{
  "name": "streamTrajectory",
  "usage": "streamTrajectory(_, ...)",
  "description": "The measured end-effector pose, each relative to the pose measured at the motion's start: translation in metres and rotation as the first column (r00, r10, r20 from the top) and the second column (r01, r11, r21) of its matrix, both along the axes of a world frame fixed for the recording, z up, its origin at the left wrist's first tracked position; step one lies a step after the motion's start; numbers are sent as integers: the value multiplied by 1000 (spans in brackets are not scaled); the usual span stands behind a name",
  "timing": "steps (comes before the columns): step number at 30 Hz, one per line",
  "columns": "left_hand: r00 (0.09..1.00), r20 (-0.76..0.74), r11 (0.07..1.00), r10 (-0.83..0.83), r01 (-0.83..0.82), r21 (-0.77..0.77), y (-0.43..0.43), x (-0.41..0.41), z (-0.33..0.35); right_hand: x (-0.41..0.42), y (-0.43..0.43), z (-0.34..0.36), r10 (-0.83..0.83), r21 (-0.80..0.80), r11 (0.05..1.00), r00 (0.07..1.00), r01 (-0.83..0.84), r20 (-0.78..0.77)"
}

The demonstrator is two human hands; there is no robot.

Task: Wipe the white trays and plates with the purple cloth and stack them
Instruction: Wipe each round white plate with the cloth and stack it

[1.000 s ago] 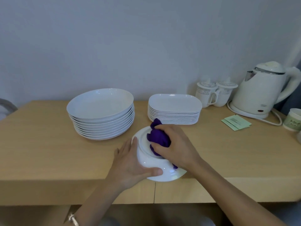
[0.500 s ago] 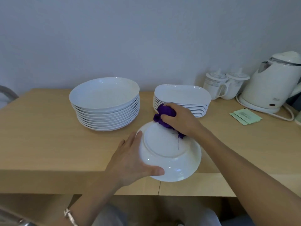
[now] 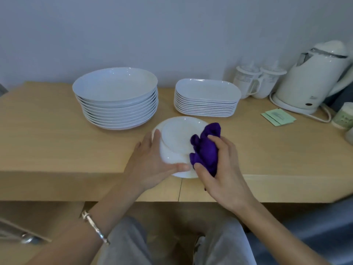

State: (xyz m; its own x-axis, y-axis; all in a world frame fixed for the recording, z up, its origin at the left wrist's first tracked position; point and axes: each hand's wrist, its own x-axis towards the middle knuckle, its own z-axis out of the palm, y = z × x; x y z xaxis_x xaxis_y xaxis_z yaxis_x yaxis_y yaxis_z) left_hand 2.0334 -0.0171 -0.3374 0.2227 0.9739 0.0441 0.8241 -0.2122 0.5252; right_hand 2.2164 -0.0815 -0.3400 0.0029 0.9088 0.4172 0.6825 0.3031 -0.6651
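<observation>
pale wall (image 3: 172,25) behind wooden table (image 3: 47,134)

The right hand (image 3: 221,169) has drawn the purple cloth (image 3: 207,150) across the plate (image 3: 175,138) from far rim to near-right edge.

Dim, soft, bluish light; faint shadows. Beyond the right hand (image 3: 223,169), the two white lidded ceramic mugs (image 3: 245,84) look blurred; lines bow toward the borders.

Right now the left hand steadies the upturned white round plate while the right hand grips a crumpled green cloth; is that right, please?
Wrong colour: the head view shows the right hand gripping a crumpled purple cloth; the left hand does steady the upturned white plate.
</observation>
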Motion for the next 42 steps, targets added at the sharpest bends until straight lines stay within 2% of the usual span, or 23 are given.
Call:
streamTrajectory(2,994,-91,998,59,-58,8,-14,9,1,-11,2,-3,10,65,998,996,-16,91)
streamTrajectory(4,974,-213,997,73,-71,20,-29,13,3,-3,13,1,-29,45,999,999,27,42)
streamTrajectory(6,936,-353,994,18,23,111,-40,10,3,14,24,5,-70,9,997,996,71,-50)
streamTrajectory(7,923,-383,972,-30,116,204,-40,5,2,22,29,9,-85,-14,996,991,84,-105)
streamTrajectory(9,926,-328,843,-188,323,429,-28,-4,-4,36,38,18,-77,-68,996,975,64,-210)
streamTrajectory(10,922,-238,790,-305,385,477,-17,-10,-5,41,41,23,-56,-95,995,968,33,-244)
streamTrajectory(12,887,-86,801,-453,447,397,8,-17,0,52,47,30,-6,-154,987,964,-36,-267)
streamTrajectory(13,878,-88,823,-471,473,316,18,-19,6,57,49,32,21,-183,980,960,-76,-281)
streamTrajectory(15,849,-190,833,-492,523,180,30,-17,10,64,53,31,62,-207,969,943,-136,-328)
streamTrajectory(16,847,-206,836,-490,523,164,32,-15,10,65,57,29,51,-206,970,940,-127,-338)
streamTrajectory(18,887,-190,864,-420,455,215,27,-9,3,58,61,27,-48,-167,986,942,-9,-333)
streamTrajectory(21,934,-277,829,-227,334,448,10,10,-6,32,55,14,-204,-53,979,952,197,-229)
streamTrajectory(22,941,-305,817,-149,291,499,4,18,-7,22,48,7,-193,-19,981,963,192,-187)
streamTrajectory(25,930,-368,800,23,204,565,-9,33,-5,3,26,-4,-27,34,999,999,28,-28)
streamTrajectory(27,933,-359,777,-14,237,584,-10,27,-4,12,31,-5,0,40,999,1000,0,2)
streamTrajectory(30,917,-248,725,-311,398,563,6,6,1,36,50,5,-89,-48,996,979,81,-186)
streamTrajectory(32,893,-215,797,-396,450,402,20,-6,9,48,57,11,-103,-101,992,959,78,-263)
streamTrajectory(34,894,-228,879,-386,432,204,29,-11,8,50,59,11,-105,-115,990,955,75,-278)
streamTrajectory(35,900,-217,898,-378,414,152,31,-12,4,49,58,11,-121,-115,989,951,92,-283)
streamTrajectory(38,942,-140,919,-305,330,217,19,-3,-7,35,51,8,-171,-56,985,951,162,-258)
streamTrajectory(42,971,-187,891,-148,213,401,-4,17,-20,2,33,8,-73,93,993,997,72,9)
